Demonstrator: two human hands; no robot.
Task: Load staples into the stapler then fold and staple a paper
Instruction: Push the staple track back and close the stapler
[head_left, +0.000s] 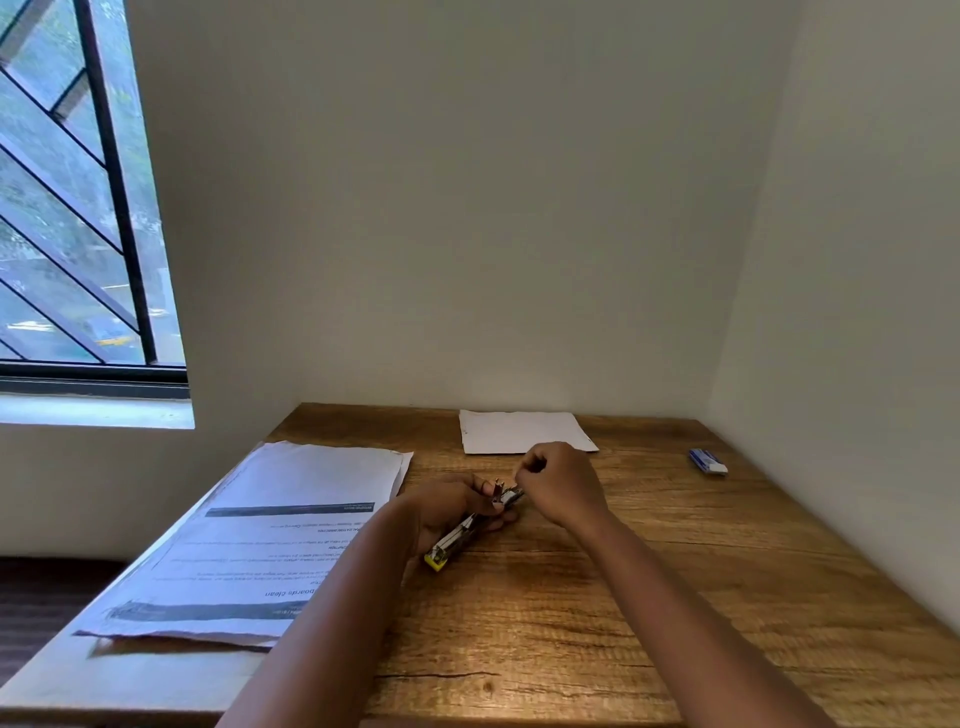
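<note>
A small metal stapler (470, 531) with a yellow rear end lies slanted at the middle of the wooden desk (597, 597). My left hand (447, 512) grips it around its middle and front. My right hand (558, 486) is curled at the stapler's front end, fingertips pinched together there; whether staples are between them is too small to tell. A stack of printed papers (260, 540) lies to the left. A blank white sheet (524, 431) rests flat at the back of the desk.
A small blue and white box (707, 461) sits at the back right near the wall. Walls close the desk in at the back and the right. A barred window (78, 208) is at the left, beyond the desk's left edge.
</note>
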